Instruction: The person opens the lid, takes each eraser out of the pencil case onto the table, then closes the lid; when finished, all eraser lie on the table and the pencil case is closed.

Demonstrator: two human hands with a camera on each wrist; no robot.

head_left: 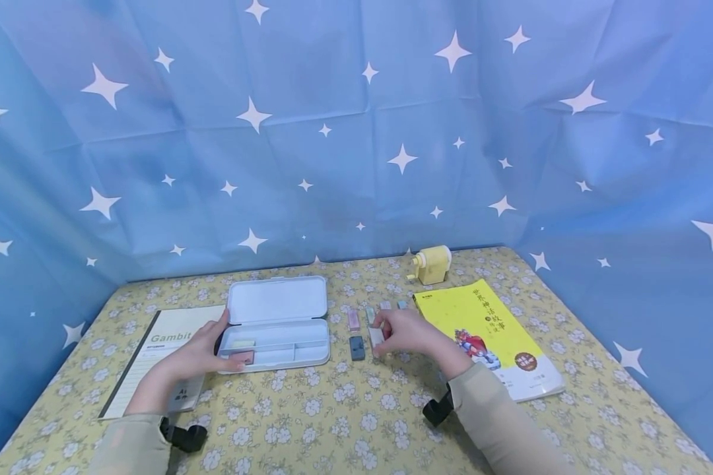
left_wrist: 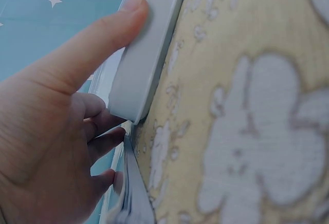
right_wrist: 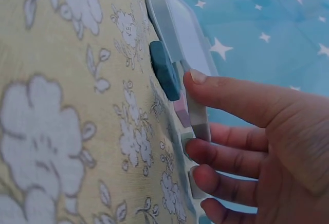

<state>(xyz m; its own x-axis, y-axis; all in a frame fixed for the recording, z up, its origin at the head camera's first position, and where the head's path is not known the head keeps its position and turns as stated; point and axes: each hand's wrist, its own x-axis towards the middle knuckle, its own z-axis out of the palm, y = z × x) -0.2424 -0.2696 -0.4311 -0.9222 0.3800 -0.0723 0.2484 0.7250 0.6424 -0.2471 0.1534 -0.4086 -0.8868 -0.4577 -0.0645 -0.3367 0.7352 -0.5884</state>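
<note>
Between the thumb and fingers of the right hand [head_left: 407, 333], a pale eraser [head_left: 377, 336] is being pinched; in the right wrist view the thumb is lying along its top edge and the curled fingers [right_wrist: 226, 158] are closing on its underside. Just left of this hand, a dark blue eraser [head_left: 357, 347] is lying flat on the floral tablecloth [head_left: 344, 409]. Just beyond the hand, a pink eraser [head_left: 353, 320] and three smaller erasers are lying in a loose row. To the right of the hand, a yellow book [head_left: 487, 333] is resting, and beyond that a yellow pencil sharpener [head_left: 430, 264] is standing near the blue star backdrop [head_left: 356, 132].

The left hand [head_left: 204, 353] is gripping the near left corner of the open pencil case [head_left: 279, 323]: the thumb [left_wrist: 97, 44] is pressing on the front wall and the fingers are curling round the end. Under this hand's wrist, a notebook [head_left: 160, 349] is lying.
</note>
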